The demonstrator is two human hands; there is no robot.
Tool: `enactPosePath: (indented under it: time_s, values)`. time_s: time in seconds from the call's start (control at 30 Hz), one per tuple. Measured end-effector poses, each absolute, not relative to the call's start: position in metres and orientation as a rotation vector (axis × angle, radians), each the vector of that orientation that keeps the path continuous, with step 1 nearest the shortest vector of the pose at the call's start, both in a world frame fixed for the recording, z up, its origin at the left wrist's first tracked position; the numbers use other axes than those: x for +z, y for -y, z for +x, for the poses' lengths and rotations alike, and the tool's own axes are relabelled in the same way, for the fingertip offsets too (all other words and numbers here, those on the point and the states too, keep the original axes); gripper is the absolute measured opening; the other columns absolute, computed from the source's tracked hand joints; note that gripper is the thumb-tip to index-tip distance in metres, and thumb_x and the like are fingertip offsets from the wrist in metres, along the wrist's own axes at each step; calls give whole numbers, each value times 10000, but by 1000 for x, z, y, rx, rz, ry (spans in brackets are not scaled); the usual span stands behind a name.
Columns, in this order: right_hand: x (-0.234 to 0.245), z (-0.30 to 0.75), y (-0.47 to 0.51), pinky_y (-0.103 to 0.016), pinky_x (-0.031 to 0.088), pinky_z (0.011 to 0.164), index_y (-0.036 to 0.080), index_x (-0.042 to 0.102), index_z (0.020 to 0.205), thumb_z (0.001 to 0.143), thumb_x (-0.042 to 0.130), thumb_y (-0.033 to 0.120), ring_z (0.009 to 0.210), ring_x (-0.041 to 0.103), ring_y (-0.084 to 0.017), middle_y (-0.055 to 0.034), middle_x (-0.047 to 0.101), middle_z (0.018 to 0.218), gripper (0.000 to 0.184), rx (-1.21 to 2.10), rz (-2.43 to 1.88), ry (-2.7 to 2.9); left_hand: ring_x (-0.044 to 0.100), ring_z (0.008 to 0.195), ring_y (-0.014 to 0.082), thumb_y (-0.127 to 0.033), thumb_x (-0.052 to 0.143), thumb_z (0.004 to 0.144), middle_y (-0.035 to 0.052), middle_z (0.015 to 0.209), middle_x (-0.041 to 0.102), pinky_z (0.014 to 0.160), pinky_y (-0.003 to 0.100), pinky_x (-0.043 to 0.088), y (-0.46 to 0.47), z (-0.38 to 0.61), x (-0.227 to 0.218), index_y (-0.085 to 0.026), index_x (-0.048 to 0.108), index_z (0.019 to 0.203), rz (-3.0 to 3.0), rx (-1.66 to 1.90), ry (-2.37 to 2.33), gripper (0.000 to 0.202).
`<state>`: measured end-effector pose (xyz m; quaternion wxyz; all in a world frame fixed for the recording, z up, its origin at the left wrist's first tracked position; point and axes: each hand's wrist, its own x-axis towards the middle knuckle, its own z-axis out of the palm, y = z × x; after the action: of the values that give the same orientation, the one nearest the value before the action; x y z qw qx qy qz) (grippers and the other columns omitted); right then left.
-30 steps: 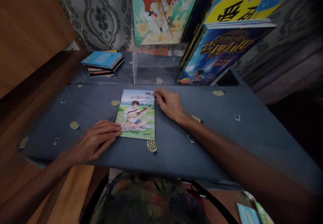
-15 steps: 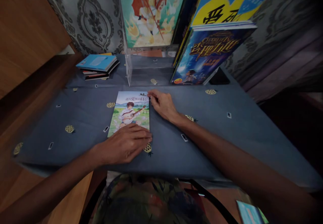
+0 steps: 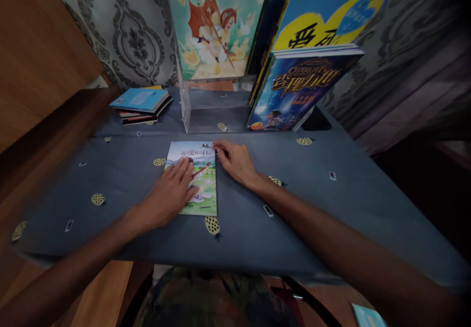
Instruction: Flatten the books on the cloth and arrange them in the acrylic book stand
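Note:
A thin illustrated book (image 3: 204, 189) with a guitar player on its cover lies flat on the blue patterned tablecloth (image 3: 312, 189). My left hand (image 3: 170, 193) rests palm down on the cover's left half, fingers stretched flat. My right hand (image 3: 234, 160) sits at the book's top right corner, fingers curled and pinching the corner.
A clear acrylic stand (image 3: 217, 111) stands behind the book. Large picture books (image 3: 298, 91) lean at the back right, and another (image 3: 215, 27) stands upright at the back centre. A small stack of books (image 3: 142, 103) lies at the back left. A wooden surface (image 3: 33, 62) is on the left.
My left hand slid from the book's lower left edge to its bottom edge, then up onto the cover. The right hand stayed at the top right corner.

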<state>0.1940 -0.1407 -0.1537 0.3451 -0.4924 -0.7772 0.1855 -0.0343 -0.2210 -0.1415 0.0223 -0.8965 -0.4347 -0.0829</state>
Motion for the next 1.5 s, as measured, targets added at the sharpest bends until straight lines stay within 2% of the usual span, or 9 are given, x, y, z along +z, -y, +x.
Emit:
enactPosePath:
  time_s: [0.2,0.43,0.6,0.77,0.9,1.07,1.2,1.37,1.5]
  values:
    - [-153,195,140,-321,538,790,197,689,1146,973,490,200,850,740,-216,-76,792,1004,264,515,-1258,2009,202,1546,299,-537,191,1065,237,1616,306,1235,512,224,204,5,-146,-54,260,1546,-2935,-183,1100,685]
    - [-148,195,143,-362,547,837,158,673,1200,990,474,208,966,751,-265,-120,786,1083,294,543,-1292,2032,260,1524,349,-607,273,1032,255,1599,333,1209,548,244,161,-6,-154,-92,240,1567,-2788,-268,1373,743]
    - [-146,195,143,-354,535,842,167,680,1197,989,476,212,952,745,-256,-110,785,1084,295,511,-1338,2059,206,1539,356,-632,211,1023,258,1618,289,1205,559,243,176,-30,-152,-42,241,1562,-2603,-84,1653,800]
    - [-146,195,143,-335,522,841,160,666,1224,975,466,187,949,736,-244,-102,783,1086,320,531,-1335,2065,182,1547,340,-642,188,1017,224,1642,250,1210,533,262,205,-51,-155,-63,227,1578,-2537,-78,1741,806]
    - [-144,197,141,-324,506,856,170,637,1276,954,475,167,936,719,-225,-95,776,1091,361,524,-1324,2120,225,1537,331,-618,207,1026,225,1643,245,1209,523,276,220,-58,-155,-42,254,1566,-2559,-69,1700,791]
    - [-143,198,138,-352,498,906,158,618,1311,947,473,146,978,704,-233,-113,757,1145,392,527,-1357,2165,238,1523,389,-463,273,1058,209,1596,371,1179,622,271,235,-44,-142,-88,380,1528,-2474,-37,1603,611]
    - [-145,200,135,-385,485,936,149,599,1334,954,442,146,1019,691,-245,-137,733,1202,412,560,-1334,2186,328,1493,364,-413,272,1070,204,1579,402,1173,560,333,250,-15,-135,-109,429,1503,-2540,-21,1471,552]
    - [-148,204,131,-362,500,856,159,593,1337,931,454,144,868,682,-212,-87,760,1029,429,641,-1280,2161,246,1501,459,-667,335,991,257,1581,366,1115,706,322,251,14,-136,-87,391,1512,-2577,-73,1564,782]
    - [-149,206,129,-332,502,755,142,611,1307,906,460,131,730,652,-180,-80,751,966,429,734,-1270,2110,219,1507,468,-638,456,960,248,1600,336,1109,728,308,248,15,-130,-104,383,1512,-2630,-72,1620,772]
